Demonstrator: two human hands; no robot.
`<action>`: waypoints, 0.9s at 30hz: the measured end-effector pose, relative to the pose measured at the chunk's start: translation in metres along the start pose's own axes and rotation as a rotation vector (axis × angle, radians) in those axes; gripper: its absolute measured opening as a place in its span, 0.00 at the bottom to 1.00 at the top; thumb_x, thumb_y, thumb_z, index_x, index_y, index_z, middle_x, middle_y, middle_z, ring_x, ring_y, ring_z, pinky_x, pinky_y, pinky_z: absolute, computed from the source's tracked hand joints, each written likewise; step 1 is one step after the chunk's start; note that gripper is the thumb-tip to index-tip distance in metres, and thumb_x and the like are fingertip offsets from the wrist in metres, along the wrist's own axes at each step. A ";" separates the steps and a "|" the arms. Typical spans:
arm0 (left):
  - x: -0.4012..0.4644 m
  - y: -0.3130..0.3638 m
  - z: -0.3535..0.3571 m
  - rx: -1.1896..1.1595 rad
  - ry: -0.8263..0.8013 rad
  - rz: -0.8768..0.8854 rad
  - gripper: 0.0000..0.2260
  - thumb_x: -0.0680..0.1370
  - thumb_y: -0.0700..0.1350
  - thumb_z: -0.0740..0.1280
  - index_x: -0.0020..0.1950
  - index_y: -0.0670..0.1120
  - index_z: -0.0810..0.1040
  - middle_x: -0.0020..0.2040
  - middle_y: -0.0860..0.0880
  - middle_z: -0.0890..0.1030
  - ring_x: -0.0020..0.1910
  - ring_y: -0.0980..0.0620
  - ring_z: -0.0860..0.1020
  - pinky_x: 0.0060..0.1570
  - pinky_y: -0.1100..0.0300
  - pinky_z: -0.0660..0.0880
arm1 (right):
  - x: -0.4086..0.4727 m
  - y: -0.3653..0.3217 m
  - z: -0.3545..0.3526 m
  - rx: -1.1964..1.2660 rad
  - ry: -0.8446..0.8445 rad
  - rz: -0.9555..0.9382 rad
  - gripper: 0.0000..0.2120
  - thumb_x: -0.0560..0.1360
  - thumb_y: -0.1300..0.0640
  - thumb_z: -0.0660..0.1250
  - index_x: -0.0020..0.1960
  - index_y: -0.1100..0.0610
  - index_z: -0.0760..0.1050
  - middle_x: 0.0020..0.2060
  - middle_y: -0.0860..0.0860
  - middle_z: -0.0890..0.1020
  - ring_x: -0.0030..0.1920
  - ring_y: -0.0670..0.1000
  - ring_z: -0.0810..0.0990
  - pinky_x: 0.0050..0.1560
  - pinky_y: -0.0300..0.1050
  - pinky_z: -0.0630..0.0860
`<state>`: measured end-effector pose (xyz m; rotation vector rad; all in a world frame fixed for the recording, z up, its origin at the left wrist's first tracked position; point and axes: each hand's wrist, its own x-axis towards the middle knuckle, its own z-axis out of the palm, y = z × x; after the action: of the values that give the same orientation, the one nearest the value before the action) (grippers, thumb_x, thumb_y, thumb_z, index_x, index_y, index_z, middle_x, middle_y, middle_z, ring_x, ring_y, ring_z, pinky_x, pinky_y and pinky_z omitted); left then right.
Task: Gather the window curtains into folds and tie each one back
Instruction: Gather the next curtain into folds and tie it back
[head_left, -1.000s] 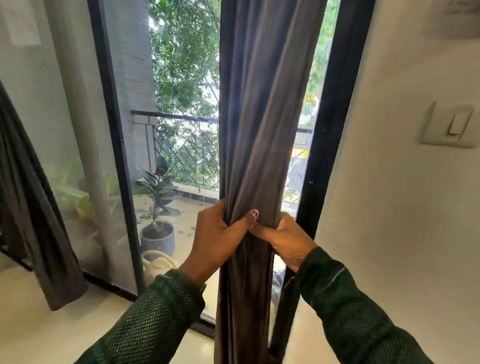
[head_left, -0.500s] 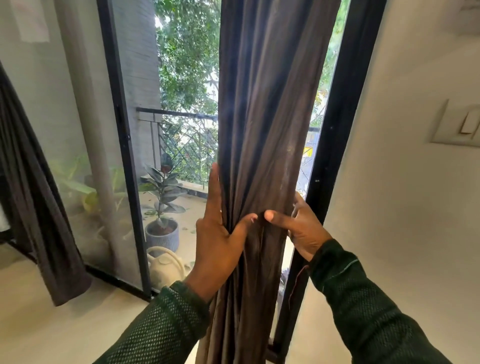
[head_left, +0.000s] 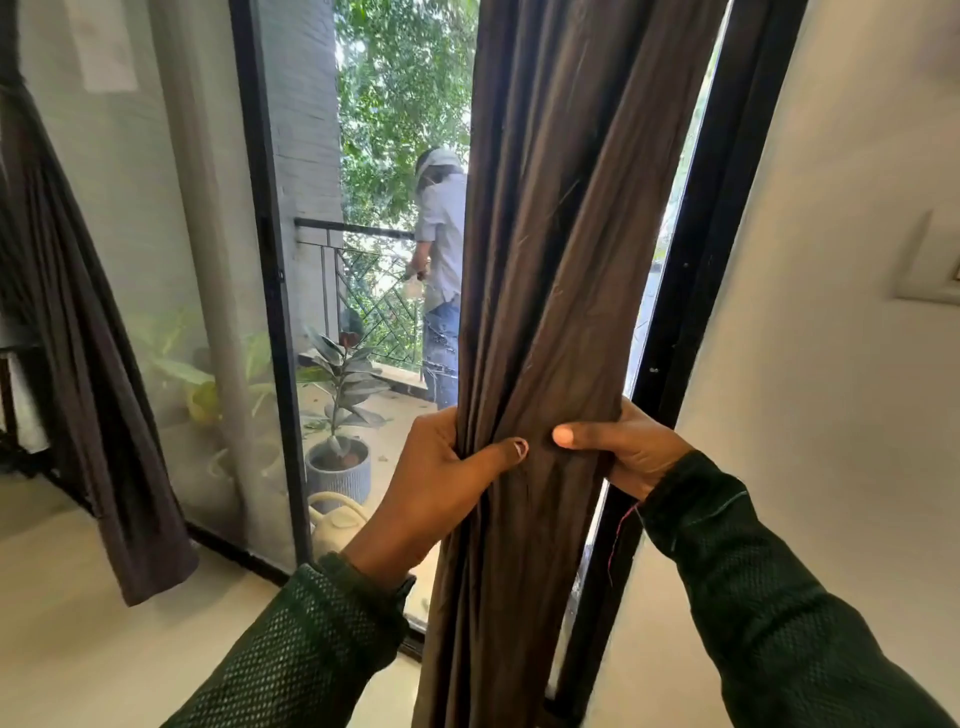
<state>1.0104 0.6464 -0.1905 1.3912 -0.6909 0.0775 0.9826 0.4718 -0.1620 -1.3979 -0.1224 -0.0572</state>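
Gathering step in hand. The brown curtain hangs bunched into vertical folds just left of the black window frame. It is gripped from both sides at one height: left hand wrapped round its left edge, thumb laid across the front; right hand curled round the right edge beside the frame, thumb pressed on the fabric. No tie-back is visible. Judged next: folds squeezed tighter into one bundle, held by one hand, a tie found and looped. A second dark curtain hangs well left of the frame; whether it is tied cannot be told.
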 end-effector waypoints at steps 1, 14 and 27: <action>0.000 0.003 0.000 0.014 -0.003 0.005 0.15 0.71 0.30 0.69 0.42 0.51 0.80 0.35 0.61 0.83 0.39 0.62 0.81 0.42 0.68 0.77 | -0.001 -0.001 0.002 0.000 0.024 -0.004 0.14 0.66 0.75 0.68 0.46 0.59 0.77 0.39 0.54 0.84 0.37 0.47 0.84 0.37 0.40 0.81; 0.054 0.074 0.016 0.219 0.211 0.263 0.15 0.63 0.44 0.72 0.49 0.49 0.78 0.46 0.48 0.83 0.46 0.52 0.82 0.48 0.51 0.79 | -0.003 -0.007 0.015 -0.164 0.101 -0.115 0.15 0.67 0.75 0.68 0.46 0.58 0.78 0.32 0.46 0.84 0.35 0.41 0.83 0.35 0.32 0.78; 0.062 0.087 0.016 0.382 0.115 0.272 0.10 0.63 0.45 0.65 0.43 0.48 0.78 0.41 0.45 0.83 0.43 0.49 0.81 0.47 0.46 0.78 | 0.014 -0.108 0.022 0.051 0.181 -0.305 0.05 0.70 0.67 0.67 0.47 0.62 0.77 0.35 0.54 0.83 0.35 0.51 0.83 0.36 0.42 0.82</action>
<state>1.0159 0.6291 -0.0842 1.6319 -0.7929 0.5237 0.9836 0.4752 -0.0513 -1.3073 -0.1840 -0.4295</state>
